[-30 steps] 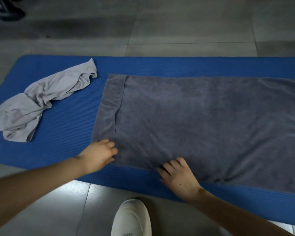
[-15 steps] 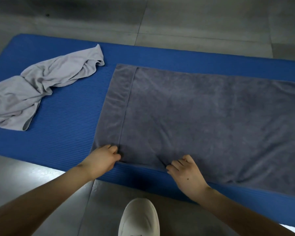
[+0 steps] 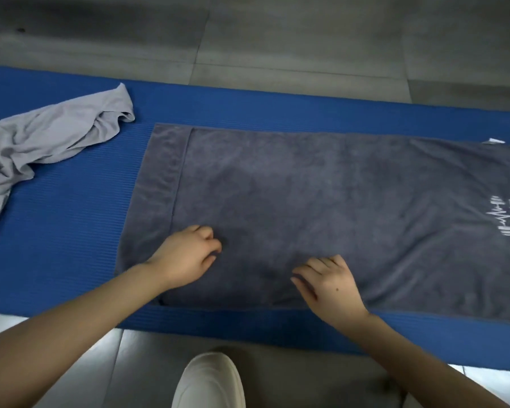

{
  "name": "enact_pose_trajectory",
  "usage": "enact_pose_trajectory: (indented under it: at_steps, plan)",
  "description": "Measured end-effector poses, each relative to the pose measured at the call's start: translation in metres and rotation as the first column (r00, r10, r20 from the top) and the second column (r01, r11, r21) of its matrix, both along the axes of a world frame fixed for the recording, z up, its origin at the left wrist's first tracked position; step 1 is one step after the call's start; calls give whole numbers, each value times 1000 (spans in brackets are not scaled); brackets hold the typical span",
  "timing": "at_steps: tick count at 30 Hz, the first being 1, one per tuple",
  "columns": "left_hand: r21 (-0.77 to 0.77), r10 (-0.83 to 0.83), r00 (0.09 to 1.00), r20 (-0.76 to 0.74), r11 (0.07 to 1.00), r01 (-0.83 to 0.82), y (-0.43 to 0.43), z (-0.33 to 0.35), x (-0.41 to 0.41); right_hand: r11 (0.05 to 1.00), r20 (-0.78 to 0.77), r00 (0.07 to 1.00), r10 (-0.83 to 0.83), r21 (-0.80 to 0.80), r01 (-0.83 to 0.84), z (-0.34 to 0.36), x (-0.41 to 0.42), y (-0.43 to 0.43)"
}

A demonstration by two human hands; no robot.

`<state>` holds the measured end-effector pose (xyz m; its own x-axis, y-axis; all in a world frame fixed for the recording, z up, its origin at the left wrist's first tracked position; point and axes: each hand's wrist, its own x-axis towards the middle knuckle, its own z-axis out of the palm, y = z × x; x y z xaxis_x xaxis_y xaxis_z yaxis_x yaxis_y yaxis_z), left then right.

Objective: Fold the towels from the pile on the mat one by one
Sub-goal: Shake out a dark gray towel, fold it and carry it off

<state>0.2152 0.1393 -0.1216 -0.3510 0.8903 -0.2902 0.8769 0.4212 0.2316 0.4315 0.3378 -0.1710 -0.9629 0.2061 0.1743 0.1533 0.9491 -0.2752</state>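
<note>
Left hand and right hand, fingers curled, pinching near-left part of dark towel, flat on mat.

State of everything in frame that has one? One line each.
dark grey towel: spread flat on the mat, unfolded, logo up.
light grey towel: crumpled on the mat, left of the dark grey towel and apart from it.
blue mat: laid flat on the floor.
left hand: fingers curled, pinching the dark grey towel.
right hand: fingers bent on the dark grey towel; grip unclear.
</note>
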Motion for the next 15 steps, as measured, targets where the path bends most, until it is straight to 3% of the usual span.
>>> enact_pose_trajectory:
  at_steps: [3,5,9,15]
  plan:
    - [76,-22,998,55,997,18,55,2,16,966,6,966,-257,-24,257,5,27,43]
    - [93,-67,994,89,994,58,95,3,30,890,34,890,-455,-24,456,6,53,75]
    - [97,-145,980,138,987,132,172,-2,58,672,86,668,-739,28,740,-1,121,144]
    - [63,-259,956,138,966,252,262,-9,95,312,75,304,-950,158,937,-3,220,236]
